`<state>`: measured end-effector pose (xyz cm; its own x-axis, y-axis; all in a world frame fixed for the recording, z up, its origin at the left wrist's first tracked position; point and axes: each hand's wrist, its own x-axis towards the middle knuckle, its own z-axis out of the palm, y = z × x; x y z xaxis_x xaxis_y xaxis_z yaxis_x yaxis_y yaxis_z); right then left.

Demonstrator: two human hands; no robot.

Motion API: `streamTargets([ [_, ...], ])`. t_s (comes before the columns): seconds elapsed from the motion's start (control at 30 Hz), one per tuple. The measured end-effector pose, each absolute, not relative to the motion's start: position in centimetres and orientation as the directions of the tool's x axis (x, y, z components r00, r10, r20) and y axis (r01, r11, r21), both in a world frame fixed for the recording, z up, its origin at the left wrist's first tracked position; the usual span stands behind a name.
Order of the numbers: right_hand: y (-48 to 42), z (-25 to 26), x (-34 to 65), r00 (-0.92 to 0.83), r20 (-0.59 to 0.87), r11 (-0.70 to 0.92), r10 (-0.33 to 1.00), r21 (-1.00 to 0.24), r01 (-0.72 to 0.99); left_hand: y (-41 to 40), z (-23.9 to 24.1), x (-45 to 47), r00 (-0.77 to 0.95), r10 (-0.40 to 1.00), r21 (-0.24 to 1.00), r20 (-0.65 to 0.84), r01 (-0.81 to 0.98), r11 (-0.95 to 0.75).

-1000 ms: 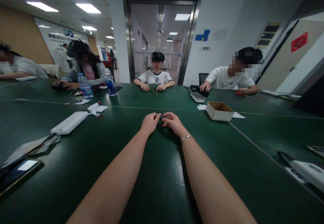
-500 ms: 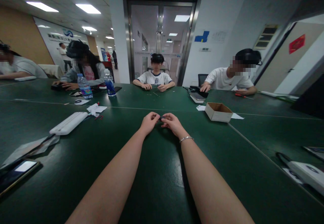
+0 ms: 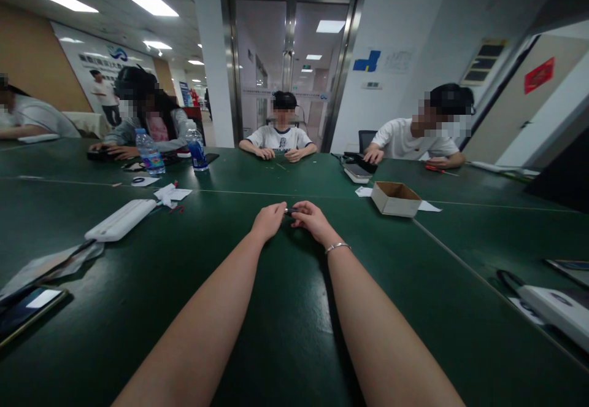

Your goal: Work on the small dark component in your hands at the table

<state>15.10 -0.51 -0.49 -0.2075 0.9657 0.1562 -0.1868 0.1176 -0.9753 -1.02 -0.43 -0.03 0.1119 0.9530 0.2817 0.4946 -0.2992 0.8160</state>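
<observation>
Both my hands meet over the green table [image 3: 285,309], around a small dark piece with a bright metallic end [image 3: 289,211]. Its exact kind is too small to tell. My right hand [image 3: 311,218] pinches the dark part between thumb and fingers. On the other side, my left hand [image 3: 269,219] is closed, its fingertips at the metallic end. Those fingers hide part of the piece. A silver bracelet [image 3: 337,247] circles my right wrist.
An open cardboard box [image 3: 396,201] stands to the right. On the left lie a white power bank [image 3: 122,220], a phone [image 3: 34,315] and paper scraps [image 3: 172,194]. Two water bottles [image 3: 197,149] stand farther back. Several people sit around the table, one person [image 3: 281,137] directly opposite.
A bright metallic end now shows between my hands, where only a dark piece showed before. My left fingers have shifted slightly along it. The whole view has moved a little.
</observation>
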Motion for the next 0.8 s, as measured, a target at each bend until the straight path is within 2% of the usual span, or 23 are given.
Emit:
streamTargets([
  [0.13,-0.5,-0.5,15.2,-0.192,0.156,0.117,0.969,-0.972,-0.202,0.1,-0.6,-1.1,0.161,0.953,0.842,0.257,0.448,-0.302],
  [0.4,-0.5,-0.6,15.2,-0.197,0.157,0.116,0.968,-0.972,-0.205,-0.4,-0.3,-1.0,0.085,0.951,0.825,0.298,0.478,-0.302],
  [0.5,-0.3,-0.8,15.2,-0.182,0.149,0.113,0.972,-0.975,-0.194,-0.1,-0.4,-1.0,0.037,0.951,0.88,0.307,0.371,-0.298],
  [0.6,-0.3,-0.8,15.2,-0.173,0.145,0.112,0.974,-0.976,-0.188,0.1,-0.4,-1.0,0.063,0.953,0.923,0.295,0.24,-0.301],
  [0.8,-0.4,-0.6,15.1,-0.154,0.126,0.097,0.98,-0.978,-0.185,-0.3,0.4,-0.9,0.109,0.971,0.964,0.212,0.136,-0.226],
])
